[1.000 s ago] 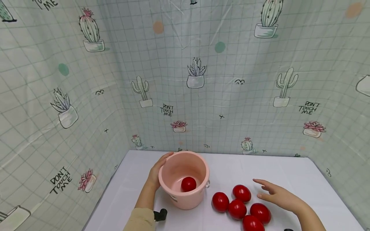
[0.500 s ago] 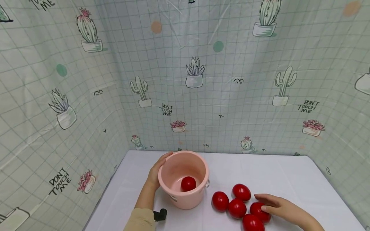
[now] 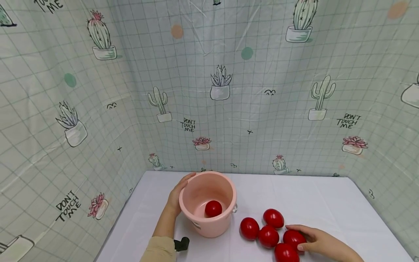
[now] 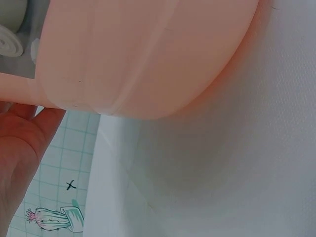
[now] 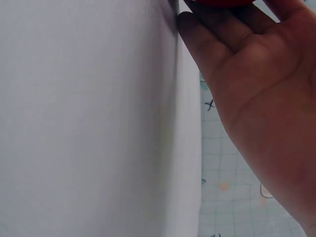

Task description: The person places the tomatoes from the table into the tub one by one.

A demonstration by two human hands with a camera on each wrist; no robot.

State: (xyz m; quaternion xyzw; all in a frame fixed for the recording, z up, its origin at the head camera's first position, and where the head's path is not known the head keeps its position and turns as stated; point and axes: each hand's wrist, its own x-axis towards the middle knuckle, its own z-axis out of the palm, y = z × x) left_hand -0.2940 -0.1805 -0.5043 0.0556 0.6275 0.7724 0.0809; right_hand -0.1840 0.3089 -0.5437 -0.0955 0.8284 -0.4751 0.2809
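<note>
A pink bucket (image 3: 209, 223) stands on the white table with one red egg (image 3: 213, 208) inside. My left hand (image 3: 176, 196) grips the bucket's left side, fingers curled up to the rim. In the left wrist view the bucket's wall (image 4: 138, 54) fills the top, with my left hand (image 4: 19, 148) beside it. To the right of the bucket lie several red eggs (image 3: 249, 228). My right hand (image 3: 304, 238) has its fingers and thumb curled round the rightmost egg (image 3: 292, 236), which still lies on the table. The right wrist view shows my palm (image 5: 256, 84) and a sliver of red egg (image 5: 217, 2).
The white table (image 3: 294, 193) is walled on three sides by a cactus-print sheet (image 3: 222, 91). A black wrist strap (image 3: 181, 243) shows at my left sleeve. Bare tabletop lies behind the eggs and to the far right.
My right hand came down from above the eggs and closed round the rightmost one. The left hand and bucket have stayed put.
</note>
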